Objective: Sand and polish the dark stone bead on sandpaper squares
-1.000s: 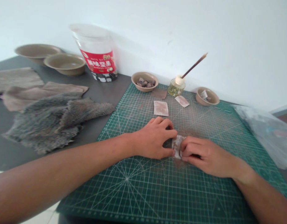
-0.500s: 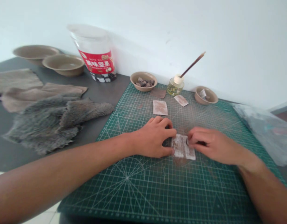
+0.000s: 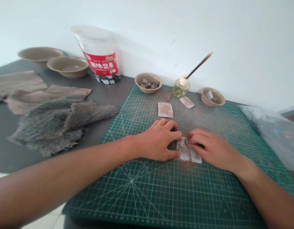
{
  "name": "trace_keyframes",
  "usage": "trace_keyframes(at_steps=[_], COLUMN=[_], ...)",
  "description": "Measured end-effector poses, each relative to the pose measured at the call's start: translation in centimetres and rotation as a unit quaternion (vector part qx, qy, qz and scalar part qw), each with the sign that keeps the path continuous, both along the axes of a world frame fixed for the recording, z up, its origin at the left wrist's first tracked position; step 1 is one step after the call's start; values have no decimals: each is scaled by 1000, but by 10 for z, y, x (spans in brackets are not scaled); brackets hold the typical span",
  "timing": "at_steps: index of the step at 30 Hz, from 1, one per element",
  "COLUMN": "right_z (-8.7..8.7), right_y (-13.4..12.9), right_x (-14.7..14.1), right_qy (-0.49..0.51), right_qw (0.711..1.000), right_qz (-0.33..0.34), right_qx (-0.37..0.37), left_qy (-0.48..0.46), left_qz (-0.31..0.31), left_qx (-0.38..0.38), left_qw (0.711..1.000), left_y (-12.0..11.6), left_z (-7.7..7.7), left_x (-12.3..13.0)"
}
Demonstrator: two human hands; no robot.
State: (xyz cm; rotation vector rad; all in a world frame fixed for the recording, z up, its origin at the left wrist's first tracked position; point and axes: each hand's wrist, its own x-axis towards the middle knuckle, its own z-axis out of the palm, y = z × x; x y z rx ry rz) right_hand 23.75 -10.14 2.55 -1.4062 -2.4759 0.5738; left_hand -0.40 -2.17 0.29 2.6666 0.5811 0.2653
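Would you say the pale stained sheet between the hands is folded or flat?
Cannot tell: the sheet lies on the green cutting mat, but the left hand and right hand overlap it.

Dark table (image 3: 118,89), green cutting mat (image 3: 137,197), fur pelts (image 3: 53,124), bowls (image 3: 68,66)

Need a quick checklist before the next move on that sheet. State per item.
Grip on the pale sheet: ok, right hand fingers on top, left hand fingertips at its left edge.
Sheet lying flat: cannot tell, fingers cover part.
Dark piece under the left hand: cannot tell what it is.
Spare sheet: ok, apart from the hands.
Glass bottle with stick: ok, upright.
Green cutting mat: not ok, brownish smears around the sheet.
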Motion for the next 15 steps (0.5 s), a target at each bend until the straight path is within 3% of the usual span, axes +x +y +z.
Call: trace_keyframes(at_steps=[2,6,9,11,13,15], right_z=[0,-1,-1,-1,-2,-4], right_y=[-1,-5,-6,-6,-7,-7], right_x=[0,-3,-2,-1,-2,-5], right_qy=[-9,-5,-12,-18,-12,-12], right_qw=[1000,996,1000,1000,997,995], right_qz=[-15,67,-1,-10,46,85], right_qx=[-7,-66,0,-10,-54,-48], left_qy=[-2,-2,-1,-1,-1,-1], left_qz=[3,-4,-1,2,0,-3], left_qx=[-1,1,1,-2,-6,-6], left_qw=[1000,1000,1000,1000,1000,1000], left_y=[0,0,0,0,0,0], left_z=[0,0,0,0,0,0], left_x=[0,0,0,0,0,0])
